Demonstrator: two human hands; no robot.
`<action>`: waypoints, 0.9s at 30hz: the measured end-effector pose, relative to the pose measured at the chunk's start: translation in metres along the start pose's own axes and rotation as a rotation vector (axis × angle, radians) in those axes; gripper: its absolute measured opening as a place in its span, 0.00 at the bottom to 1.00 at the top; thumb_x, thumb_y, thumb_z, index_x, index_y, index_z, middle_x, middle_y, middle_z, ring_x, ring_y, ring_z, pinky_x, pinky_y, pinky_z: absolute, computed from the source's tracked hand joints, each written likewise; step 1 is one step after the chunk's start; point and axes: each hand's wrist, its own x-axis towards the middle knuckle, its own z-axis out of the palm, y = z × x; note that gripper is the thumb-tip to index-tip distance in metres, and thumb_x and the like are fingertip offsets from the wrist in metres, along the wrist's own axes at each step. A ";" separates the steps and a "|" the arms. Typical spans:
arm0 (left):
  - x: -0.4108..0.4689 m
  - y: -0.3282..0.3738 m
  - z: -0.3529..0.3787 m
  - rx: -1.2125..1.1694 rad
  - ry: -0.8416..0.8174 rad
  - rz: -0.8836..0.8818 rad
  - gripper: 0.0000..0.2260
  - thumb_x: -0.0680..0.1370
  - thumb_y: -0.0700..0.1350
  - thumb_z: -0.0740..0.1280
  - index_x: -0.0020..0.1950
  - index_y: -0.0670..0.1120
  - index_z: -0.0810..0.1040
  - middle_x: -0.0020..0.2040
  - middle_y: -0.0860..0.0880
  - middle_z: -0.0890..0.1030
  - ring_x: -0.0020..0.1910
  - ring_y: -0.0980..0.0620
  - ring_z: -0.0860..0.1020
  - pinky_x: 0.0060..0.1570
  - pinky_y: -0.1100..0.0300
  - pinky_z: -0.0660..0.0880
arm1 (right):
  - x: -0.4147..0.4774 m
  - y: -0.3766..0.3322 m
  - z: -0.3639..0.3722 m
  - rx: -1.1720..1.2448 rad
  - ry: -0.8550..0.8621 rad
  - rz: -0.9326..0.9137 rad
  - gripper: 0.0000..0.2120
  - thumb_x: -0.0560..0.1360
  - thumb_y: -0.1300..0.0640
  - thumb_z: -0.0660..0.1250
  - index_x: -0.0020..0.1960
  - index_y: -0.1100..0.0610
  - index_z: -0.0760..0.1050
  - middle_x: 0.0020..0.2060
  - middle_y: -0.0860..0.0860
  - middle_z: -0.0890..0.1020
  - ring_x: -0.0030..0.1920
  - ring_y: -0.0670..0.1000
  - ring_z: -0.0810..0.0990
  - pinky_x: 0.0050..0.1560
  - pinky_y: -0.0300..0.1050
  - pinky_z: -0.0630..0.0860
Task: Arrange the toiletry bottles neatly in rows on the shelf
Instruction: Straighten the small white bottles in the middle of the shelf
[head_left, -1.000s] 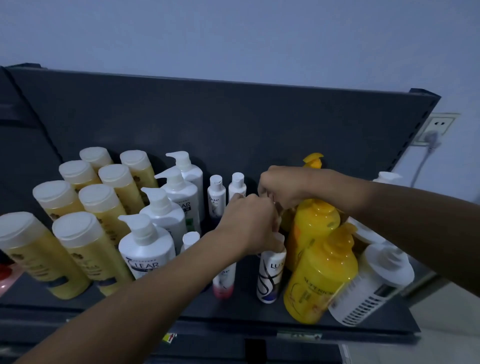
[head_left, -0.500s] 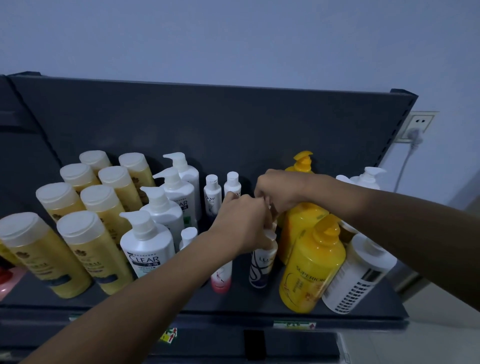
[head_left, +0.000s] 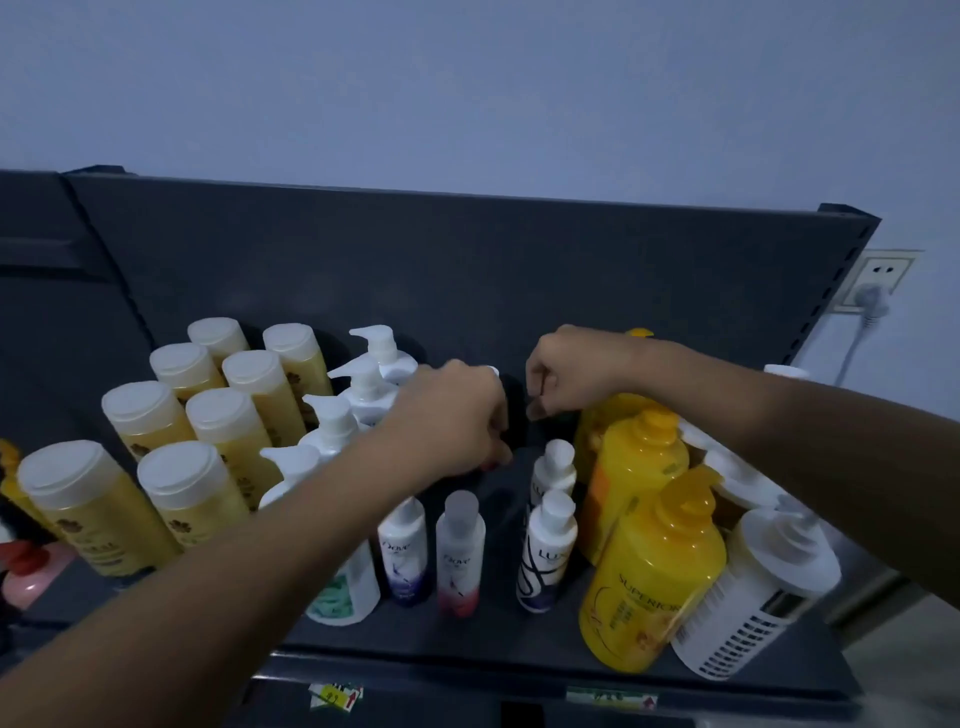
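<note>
Over the middle of the dark grey metal shelf (head_left: 467, 644) both hands hover, curled. Left hand (head_left: 457, 415) reaches over the white pump bottles (head_left: 337, 431), fingers bent down; what it grips is hidden, cannot tell. Right hand (head_left: 566, 371) is fisted, apart from the left, grasp unclear. Below stand two small white Dove bottles (head_left: 460, 553) and two white Lux bottles (head_left: 545, 556) upright. Left: rows of yellow bottles with white caps (head_left: 202, 467). Right: yellow pump jugs (head_left: 652, 571), white ribbed container (head_left: 753, 597).
</note>
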 end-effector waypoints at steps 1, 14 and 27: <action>0.009 -0.013 -0.007 0.016 0.026 -0.045 0.09 0.71 0.52 0.75 0.50 0.54 0.85 0.44 0.52 0.85 0.47 0.49 0.82 0.45 0.55 0.78 | 0.010 0.002 -0.003 -0.008 0.030 0.004 0.10 0.75 0.47 0.75 0.48 0.53 0.84 0.40 0.46 0.86 0.43 0.47 0.83 0.49 0.50 0.83; 0.103 -0.081 0.027 0.349 -0.108 -0.032 0.15 0.72 0.63 0.71 0.53 0.57 0.82 0.44 0.56 0.82 0.49 0.51 0.79 0.52 0.51 0.58 | 0.109 0.008 0.025 -0.183 0.032 -0.090 0.14 0.73 0.56 0.72 0.58 0.56 0.81 0.48 0.54 0.83 0.49 0.57 0.83 0.46 0.54 0.83; 0.076 -0.076 0.024 0.359 -0.112 0.082 0.14 0.71 0.63 0.72 0.44 0.54 0.78 0.33 0.57 0.74 0.41 0.52 0.76 0.59 0.51 0.62 | 0.074 -0.015 0.021 -0.058 -0.016 0.039 0.13 0.66 0.41 0.79 0.38 0.49 0.82 0.38 0.43 0.85 0.46 0.49 0.83 0.35 0.42 0.73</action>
